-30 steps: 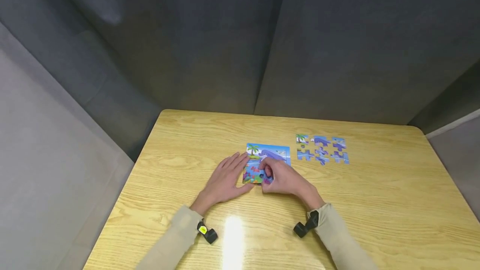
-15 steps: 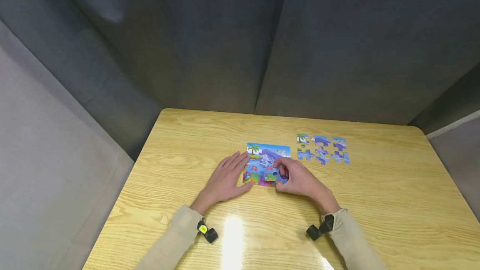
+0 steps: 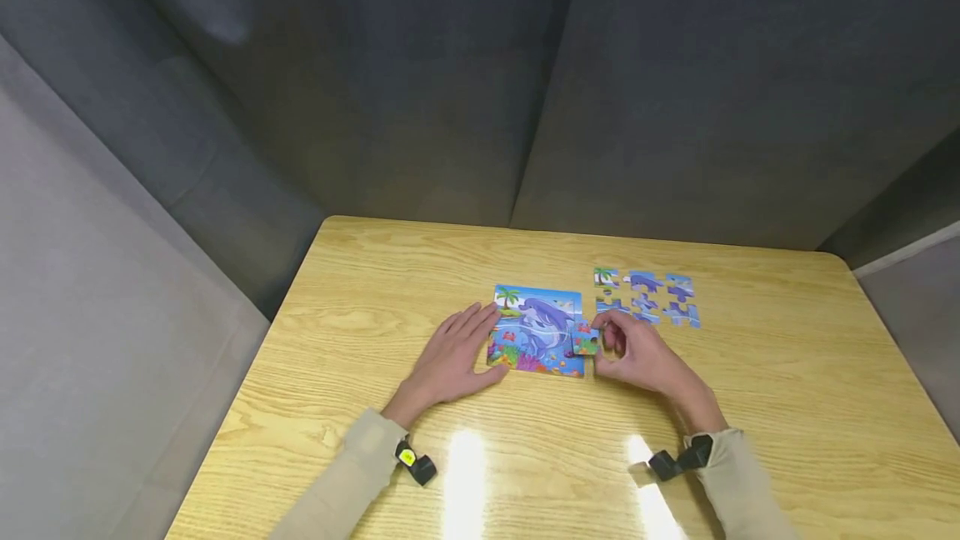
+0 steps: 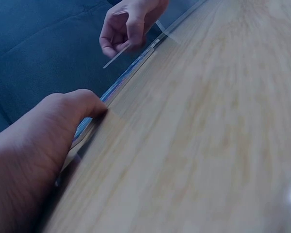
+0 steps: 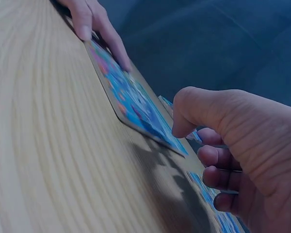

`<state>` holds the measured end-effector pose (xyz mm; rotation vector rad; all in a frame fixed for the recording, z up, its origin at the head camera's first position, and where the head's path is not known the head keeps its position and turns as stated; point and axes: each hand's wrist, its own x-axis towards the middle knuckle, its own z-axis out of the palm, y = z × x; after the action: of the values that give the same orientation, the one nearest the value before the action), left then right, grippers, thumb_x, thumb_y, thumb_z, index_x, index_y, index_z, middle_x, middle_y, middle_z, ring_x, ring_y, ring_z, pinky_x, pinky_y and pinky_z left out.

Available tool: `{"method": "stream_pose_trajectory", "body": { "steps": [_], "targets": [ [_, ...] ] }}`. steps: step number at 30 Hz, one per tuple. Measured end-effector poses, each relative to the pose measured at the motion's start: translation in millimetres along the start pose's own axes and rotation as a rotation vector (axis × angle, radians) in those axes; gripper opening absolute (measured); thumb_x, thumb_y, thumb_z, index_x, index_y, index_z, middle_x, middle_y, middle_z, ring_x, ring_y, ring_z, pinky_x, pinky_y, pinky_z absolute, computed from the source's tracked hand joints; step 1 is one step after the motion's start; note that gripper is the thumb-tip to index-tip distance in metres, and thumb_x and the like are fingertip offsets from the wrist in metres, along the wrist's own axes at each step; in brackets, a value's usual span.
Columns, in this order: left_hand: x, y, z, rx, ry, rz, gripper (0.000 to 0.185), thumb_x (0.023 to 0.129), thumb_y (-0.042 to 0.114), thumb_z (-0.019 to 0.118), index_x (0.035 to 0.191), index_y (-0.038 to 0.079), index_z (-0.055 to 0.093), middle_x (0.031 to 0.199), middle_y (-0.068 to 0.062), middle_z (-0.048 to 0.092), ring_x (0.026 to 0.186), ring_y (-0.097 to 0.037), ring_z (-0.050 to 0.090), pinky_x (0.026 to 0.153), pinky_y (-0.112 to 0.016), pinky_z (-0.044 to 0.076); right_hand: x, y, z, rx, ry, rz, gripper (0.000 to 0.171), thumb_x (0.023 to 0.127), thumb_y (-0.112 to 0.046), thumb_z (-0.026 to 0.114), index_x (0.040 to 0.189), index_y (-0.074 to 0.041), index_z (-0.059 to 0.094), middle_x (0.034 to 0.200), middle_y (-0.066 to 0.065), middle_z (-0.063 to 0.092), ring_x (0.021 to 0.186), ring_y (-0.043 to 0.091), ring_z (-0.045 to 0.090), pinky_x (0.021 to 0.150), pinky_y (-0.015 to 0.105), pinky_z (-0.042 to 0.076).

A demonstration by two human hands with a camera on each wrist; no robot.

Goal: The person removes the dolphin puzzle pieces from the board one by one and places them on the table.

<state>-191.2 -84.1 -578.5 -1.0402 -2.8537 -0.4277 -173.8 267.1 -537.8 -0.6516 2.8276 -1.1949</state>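
A colourful dolphin puzzle board (image 3: 536, 325) lies flat on the wooden table (image 3: 375, 273). My left hand (image 3: 459, 350) rests flat on the table, its straight fingers touching the board's left edge, which shows as a thin line (image 4: 117, 85) in the left wrist view. My right hand (image 3: 602, 343) is at the board's right edge and pinches a small puzzle piece (image 3: 586, 342) between thumb and fingers, lifted a little off the surface. The left wrist view shows that piece (image 4: 120, 53) as a thin sliver under the right hand (image 4: 128, 26).
Several loose blue puzzle pieces (image 3: 647, 298) lie in a neat group to the right of the board, just beyond my right hand. Dark grey padded walls (image 3: 480, 90) close in the table's far side. Black wrist cameras (image 3: 415, 465) sit on both sleeves.
My right hand has moved from the board's lower middle to its right edge, carrying a puzzle piece with it. The left hand has stayed put.
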Motion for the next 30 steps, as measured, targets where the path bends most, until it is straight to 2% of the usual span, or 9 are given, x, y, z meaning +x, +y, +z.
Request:
{"method": "stream_pose_trajectory", "body": {
  "steps": [7, 12, 19, 30],
  "targets": [
    [0.5, 0.8, 1.0, -0.008, 0.002, 0.0, 0.091, 0.099, 0.072, 0.042, 0.167, 0.014, 0.025, 0.173, -0.002, 0.023, 0.16, -0.026, 0.019, 0.127, -0.046, 0.019, -16, 14, -21, -0.024, 0.012, 0.056, 0.04, 0.075, 0.0, 0.078, 0.112, -0.006, 0.063, 0.077, 0.005, 0.055, 0.063, 0.01, 0.046, 0.058, 0.025, 0.041],
    [-0.3, -0.2, 1.8, -0.015, 0.008, 0.002, 0.091, 0.099, 0.073, 0.041, 0.167, 0.013, 0.026, 0.173, -0.002, 0.023, 0.16, -0.026, 0.019, 0.127, -0.047, 0.02, -23, 22, -31, -0.06, -0.003, 0.065, 0.041, 0.076, 0.0, 0.078, 0.114, -0.004, 0.063, 0.076, 0.004, 0.056, 0.064, 0.01, 0.047, 0.059, 0.026, 0.041],
    [-0.3, -2.0, 3.6, -0.025, 0.017, 0.004, 0.092, 0.098, 0.073, 0.042, 0.166, 0.013, 0.027, 0.173, -0.002, 0.024, 0.16, -0.026, 0.018, 0.126, -0.048, 0.02, -26, 28, -28, -0.106, -0.039, 0.097, 0.035, 0.079, -0.004, 0.077, 0.111, -0.007, 0.064, 0.076, 0.002, 0.056, 0.064, 0.009, 0.047, 0.06, 0.025, 0.04],
    [-0.5, -1.4, 2.6, -0.019, 0.014, 0.004, 0.091, 0.099, 0.072, 0.043, 0.166, 0.013, 0.027, 0.173, -0.002, 0.024, 0.16, -0.026, 0.019, 0.127, -0.047, 0.019, -19, 27, -26, -0.076, -0.085, 0.129, 0.035, 0.082, -0.006, 0.078, 0.115, -0.003, 0.066, 0.075, -0.001, 0.054, 0.063, 0.008, 0.046, 0.061, 0.025, 0.041]
  ]
}}
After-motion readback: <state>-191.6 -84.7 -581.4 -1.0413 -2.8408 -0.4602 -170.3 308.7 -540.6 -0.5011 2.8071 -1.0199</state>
